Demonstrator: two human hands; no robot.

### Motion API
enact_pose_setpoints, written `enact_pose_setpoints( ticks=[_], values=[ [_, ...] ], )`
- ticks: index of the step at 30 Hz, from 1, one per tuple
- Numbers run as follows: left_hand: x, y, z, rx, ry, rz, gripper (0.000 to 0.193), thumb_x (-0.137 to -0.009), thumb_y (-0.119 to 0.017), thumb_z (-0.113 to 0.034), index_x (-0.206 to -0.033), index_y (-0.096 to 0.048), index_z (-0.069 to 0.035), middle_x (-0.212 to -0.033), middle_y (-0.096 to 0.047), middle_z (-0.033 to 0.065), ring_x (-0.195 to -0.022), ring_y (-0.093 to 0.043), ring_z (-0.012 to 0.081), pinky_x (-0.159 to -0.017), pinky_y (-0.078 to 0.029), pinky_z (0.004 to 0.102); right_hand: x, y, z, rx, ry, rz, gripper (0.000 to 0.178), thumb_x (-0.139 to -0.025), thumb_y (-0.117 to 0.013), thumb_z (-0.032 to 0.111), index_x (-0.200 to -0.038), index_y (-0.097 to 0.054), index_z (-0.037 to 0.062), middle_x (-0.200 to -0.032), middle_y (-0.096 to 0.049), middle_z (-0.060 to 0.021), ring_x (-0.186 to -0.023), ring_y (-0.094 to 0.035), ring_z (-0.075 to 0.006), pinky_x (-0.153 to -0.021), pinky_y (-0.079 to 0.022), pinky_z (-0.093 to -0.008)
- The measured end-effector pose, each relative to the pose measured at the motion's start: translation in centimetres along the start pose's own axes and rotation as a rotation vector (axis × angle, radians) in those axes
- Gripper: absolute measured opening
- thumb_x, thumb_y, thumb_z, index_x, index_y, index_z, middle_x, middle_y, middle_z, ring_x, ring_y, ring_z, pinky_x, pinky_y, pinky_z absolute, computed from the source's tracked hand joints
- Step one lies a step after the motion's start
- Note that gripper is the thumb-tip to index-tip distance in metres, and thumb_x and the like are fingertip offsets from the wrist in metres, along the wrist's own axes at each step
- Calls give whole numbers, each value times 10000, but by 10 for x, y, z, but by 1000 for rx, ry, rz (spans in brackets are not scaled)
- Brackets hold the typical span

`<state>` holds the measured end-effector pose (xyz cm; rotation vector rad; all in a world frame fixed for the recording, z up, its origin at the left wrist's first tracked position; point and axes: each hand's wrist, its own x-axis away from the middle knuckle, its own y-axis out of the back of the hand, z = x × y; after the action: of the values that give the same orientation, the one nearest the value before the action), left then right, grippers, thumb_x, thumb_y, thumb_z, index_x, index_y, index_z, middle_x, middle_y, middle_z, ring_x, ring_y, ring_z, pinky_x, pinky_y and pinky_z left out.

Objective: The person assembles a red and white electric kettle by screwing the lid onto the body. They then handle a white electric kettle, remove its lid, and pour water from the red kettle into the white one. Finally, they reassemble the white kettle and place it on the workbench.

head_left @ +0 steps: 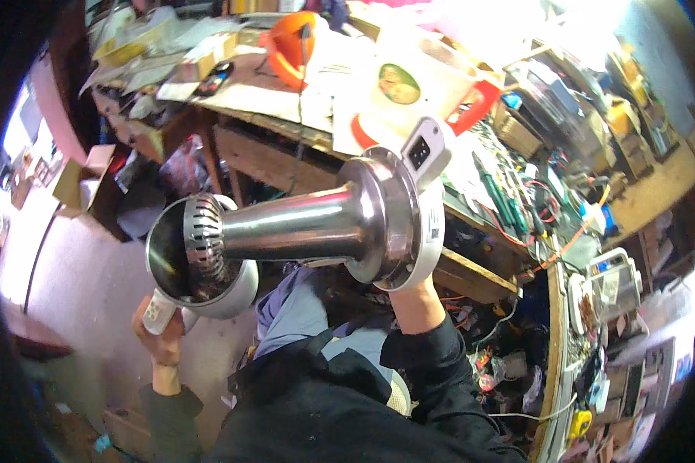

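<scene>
steel cylinder (pixel 293 224) between both hands (pixel 161 339)

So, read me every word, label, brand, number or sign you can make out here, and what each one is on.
Nothing here reads clearly enough to quote.
Small dark marks on the white rim of the steel appliance: too small to read.
Spots on the handle of the white jug: too blurred.
Oval picture on the pale tub: no readable words.
</scene>
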<state>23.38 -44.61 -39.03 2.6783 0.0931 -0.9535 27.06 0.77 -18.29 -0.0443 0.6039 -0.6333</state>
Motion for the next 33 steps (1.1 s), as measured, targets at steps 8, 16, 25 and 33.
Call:
enact_pose_setpoints(
  ticks=[8, 16, 25, 33],
  values=[
    [-13, -35, -9, 255, 60, -29, 582, -876, -612, 12, -1423, -415, -18, -1223, -562, 122, -690, -610, 179, -565, -518, 292, -40, 103, 102, 502, 451, -101, 483, -959, -646, 384, -1292, -590, 39, -1151, -664, -111, -1041, -644, -233, -947, -527, -419],
    [-12, -15, 9, 366, 120, -107, 587, -882, -627, -37, -1430, -418, -15, -1030, -648, 143, -657, -592, 163, -531, -483, 275, -86, 236, 144, -162, 131, -350, 521, -1028, -514, 488, -1397, -519, 121, -1320, -596, -160, -1295, -554, -342, -1121, -456, -568],
    [-42, 3, -4, -571, -385, -83, 521, -913, -641, -89, -1399, -485, 13, -1216, -603, 168, -926, -618, 230, -751, -541, 340, -184, 313, 72, -174, -151, -557, 494, -1049, -473, 503, -1298, -640, 109, -1123, -718, -116, -1013, -678, -306, -928, -550, -481],
    [-10, 2, 9, 86, -46, -122, 586, -894, -626, -109, -1438, -426, -22, -1062, -608, 137, -654, -567, 162, -592, -503, 295, -232, 365, 8, 23, -149, -613, 295, -927, -666, 135, -1218, -650, 85, -1030, -716, -109, -865, -683, -264, -777, -574, -456]
  ],
)
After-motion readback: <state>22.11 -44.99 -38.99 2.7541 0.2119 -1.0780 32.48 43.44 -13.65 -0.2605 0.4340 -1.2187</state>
